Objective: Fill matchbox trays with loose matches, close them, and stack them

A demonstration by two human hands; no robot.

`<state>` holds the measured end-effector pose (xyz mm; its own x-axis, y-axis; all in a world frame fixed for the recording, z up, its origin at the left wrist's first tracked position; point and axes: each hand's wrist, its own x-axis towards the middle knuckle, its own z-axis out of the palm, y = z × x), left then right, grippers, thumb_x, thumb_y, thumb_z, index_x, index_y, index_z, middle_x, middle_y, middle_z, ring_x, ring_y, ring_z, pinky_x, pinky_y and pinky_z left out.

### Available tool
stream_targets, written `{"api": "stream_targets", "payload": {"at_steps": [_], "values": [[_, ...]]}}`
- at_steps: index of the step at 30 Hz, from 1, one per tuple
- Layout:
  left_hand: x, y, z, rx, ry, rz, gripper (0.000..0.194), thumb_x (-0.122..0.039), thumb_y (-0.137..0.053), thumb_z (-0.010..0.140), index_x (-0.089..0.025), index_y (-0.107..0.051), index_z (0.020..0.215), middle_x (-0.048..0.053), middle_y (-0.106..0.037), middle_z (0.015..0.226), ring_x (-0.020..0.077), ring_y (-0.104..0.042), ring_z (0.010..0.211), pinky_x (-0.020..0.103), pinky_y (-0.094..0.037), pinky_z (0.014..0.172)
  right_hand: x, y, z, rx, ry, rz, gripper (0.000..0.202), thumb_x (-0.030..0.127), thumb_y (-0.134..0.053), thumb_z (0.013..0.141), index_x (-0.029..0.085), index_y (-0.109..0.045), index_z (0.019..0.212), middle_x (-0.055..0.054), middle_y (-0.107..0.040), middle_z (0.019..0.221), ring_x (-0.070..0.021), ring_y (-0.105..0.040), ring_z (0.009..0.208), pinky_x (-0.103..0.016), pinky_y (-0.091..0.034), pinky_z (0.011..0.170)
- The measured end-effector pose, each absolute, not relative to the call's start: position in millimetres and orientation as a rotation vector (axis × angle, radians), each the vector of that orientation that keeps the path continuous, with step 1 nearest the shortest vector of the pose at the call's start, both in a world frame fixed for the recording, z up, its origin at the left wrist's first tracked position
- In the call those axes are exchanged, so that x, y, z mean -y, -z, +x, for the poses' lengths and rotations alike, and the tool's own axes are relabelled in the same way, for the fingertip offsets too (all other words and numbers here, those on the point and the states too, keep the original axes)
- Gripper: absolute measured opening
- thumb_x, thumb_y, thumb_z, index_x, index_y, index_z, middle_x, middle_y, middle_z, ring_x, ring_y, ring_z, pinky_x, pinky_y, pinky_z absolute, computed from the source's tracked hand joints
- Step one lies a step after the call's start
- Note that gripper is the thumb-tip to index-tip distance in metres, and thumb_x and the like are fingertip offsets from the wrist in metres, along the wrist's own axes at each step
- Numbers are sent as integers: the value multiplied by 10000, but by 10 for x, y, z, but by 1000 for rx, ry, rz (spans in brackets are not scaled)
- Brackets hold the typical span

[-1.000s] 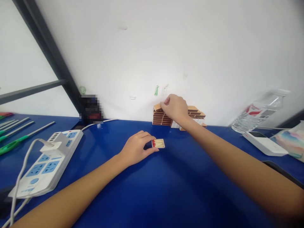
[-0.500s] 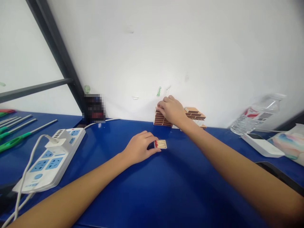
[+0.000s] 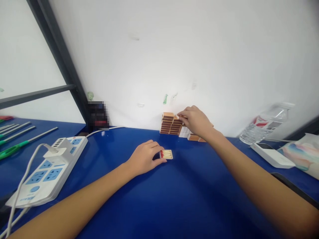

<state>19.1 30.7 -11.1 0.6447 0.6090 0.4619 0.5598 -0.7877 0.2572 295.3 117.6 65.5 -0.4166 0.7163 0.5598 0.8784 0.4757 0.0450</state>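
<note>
On the blue table, my left hand [image 3: 147, 157] grips the left end of a small matchbox tray [image 3: 167, 154] between thumb and fingers. The tray lies open side up, full of matches with red heads to the left. Against the wall stands a stack of matchboxes [image 3: 168, 126] with brown striking sides, in two columns. My right hand [image 3: 195, 119] is at the top right of this stack, its fingertips pinched on a matchbox [image 3: 176, 117] there. White boxes [image 3: 184, 131] stand just right of the stack, and more matchboxes [image 3: 193, 137] are partly hidden by the right hand.
A power strip [image 3: 53, 176] with a plugged-in charger and white cables lies at left, beside green-handled tools [image 3: 15, 149]. At right are a tilted clear bottle [image 3: 267, 122], a white device [image 3: 272, 155], a soft pack [image 3: 302, 151] and a dark phone-like slab [image 3: 294, 187].
My right hand has moved right from the stack's left column to its right column, uncovering the left column's top. The left hand keeps its grip on the tray. The view has shifted slightly.
</note>
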Motion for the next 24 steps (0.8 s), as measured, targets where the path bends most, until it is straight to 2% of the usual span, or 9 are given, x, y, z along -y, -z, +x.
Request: {"api": "stream_targets", "payload": {"at_steps": [8,12,19,24], "values": [[-291,111,191,-980,-833,2790,358,-437,-750,927,-173,-706,1165,66,-737,1079,232,-651,963,379,-556,858,-1187,-634,2832,2173,387,-1277,259,202,-518,1004,188,-765,1082,-114,-718,1038,-294,-609,994,-422,-483,836],[-296,108,191,-983,-847,2802,349,-434,-750,927,-172,-707,1154,64,-738,1075,229,-656,960,378,-551,876,-1206,-627,2911,2118,427,-1378,224,238,-564,991,185,-745,1111,-122,-706,1044,-297,-624,980,-406,-481,793],[-329,131,173,-995,-832,2794,354,-438,-750,928,-173,-711,1160,65,-738,1082,232,-653,977,372,-552,868,-1241,-636,2903,2162,255,-1335,215,136,-595,916,179,-748,1060,-116,-702,1082,-260,-663,936,-407,-519,821],[-325,113,169,-990,-848,2789,354,-427,-754,925,-167,-711,1161,62,-737,1088,228,-653,965,381,-558,866,-1018,-813,3141,2046,160,-1311,171,226,-619,939,204,-754,1042,-95,-735,1064,-260,-675,965,-408,-518,874]]}}
